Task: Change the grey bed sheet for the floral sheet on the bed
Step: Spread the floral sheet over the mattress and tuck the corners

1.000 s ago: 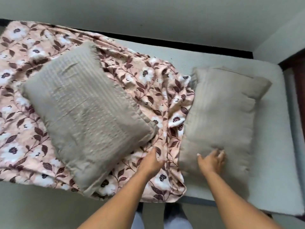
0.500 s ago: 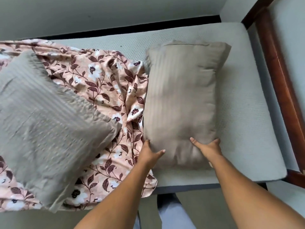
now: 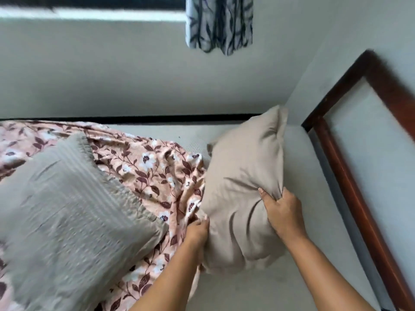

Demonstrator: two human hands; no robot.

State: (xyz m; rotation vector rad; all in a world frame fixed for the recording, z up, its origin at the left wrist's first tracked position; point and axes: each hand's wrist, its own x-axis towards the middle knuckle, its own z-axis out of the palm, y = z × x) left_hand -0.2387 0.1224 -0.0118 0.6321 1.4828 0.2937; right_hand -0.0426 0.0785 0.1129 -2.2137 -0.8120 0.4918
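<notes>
A beige pillow is tilted up off the bare mattress, its far corner raised toward the wall. My right hand grips its right side, bunching the cloth. My left hand holds its lower left edge, fingers tucked behind it. The pink floral sheet lies crumpled over the left part of the bed. A second grey-beige ribbed pillow rests on top of it at the left.
A dark wooden bed frame runs along the right side against the pale wall. A patterned curtain hangs below a window at the top. The wall stands right behind the bed.
Both hands took hold of the right pillow, which lay flat before, and lifted its near end off the mattress. The camera view tilted up toward the wall and window.
</notes>
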